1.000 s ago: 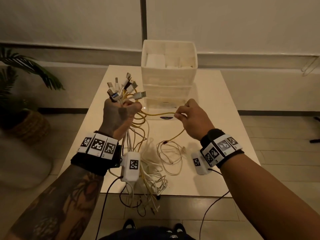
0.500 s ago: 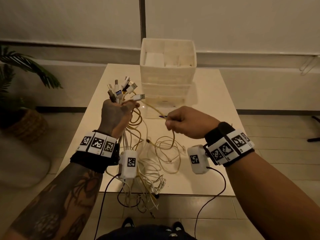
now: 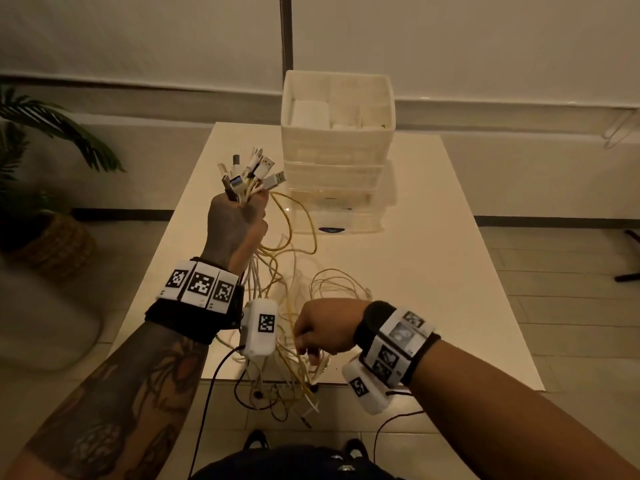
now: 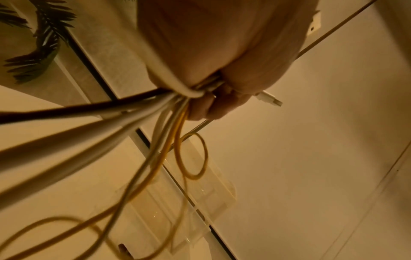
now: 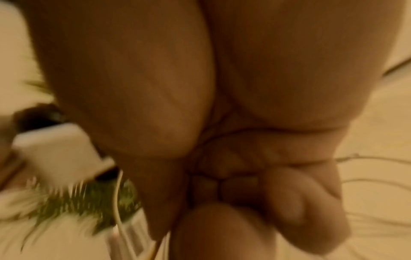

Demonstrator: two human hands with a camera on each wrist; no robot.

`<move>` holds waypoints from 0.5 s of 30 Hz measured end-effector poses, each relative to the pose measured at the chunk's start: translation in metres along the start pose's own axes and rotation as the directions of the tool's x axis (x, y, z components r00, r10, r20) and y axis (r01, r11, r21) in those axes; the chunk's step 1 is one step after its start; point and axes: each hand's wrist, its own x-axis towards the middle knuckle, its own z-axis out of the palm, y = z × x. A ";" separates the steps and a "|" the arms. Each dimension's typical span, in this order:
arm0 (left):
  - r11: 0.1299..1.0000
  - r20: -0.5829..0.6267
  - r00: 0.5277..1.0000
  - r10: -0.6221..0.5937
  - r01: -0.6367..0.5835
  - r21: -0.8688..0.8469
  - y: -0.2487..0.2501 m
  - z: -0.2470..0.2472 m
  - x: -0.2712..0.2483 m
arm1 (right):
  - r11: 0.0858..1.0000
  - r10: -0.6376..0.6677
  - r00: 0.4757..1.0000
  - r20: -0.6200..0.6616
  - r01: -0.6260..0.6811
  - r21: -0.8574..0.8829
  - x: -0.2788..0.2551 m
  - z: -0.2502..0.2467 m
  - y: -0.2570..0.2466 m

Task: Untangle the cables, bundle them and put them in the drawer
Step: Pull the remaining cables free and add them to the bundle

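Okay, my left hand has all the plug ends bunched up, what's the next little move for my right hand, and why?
Probably pull the right hand toward you to draw one strand free. The left hand grips the plugs upright, while the cables below hang looped and crossed over the table edge, so they are not ready to bundle.

A: The head view looks down and forward over the pale rectangular table (image 3: 433,271).
B: Both wrist views sit close behind the knuckles; the left shares the clear plastic drawer unit (image 4: 200,202) (image 3: 337,188).
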 end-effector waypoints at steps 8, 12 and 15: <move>0.996 0.200 0.979 -0.037 0.053 -0.075 -0.003 0.000 -0.007 | 0.899 0.391 0.888 -0.242 -0.425 -0.106 -0.007 -0.016 0.052; 0.998 0.248 0.966 -0.069 0.069 0.011 -0.007 0.004 -0.009 | 0.746 0.663 0.632 -0.401 -0.508 0.430 0.003 -0.010 0.098; 0.989 0.245 0.965 -0.088 0.055 0.140 -0.012 0.008 -0.009 | 0.448 0.777 0.601 -0.188 -0.318 0.836 0.016 0.000 0.113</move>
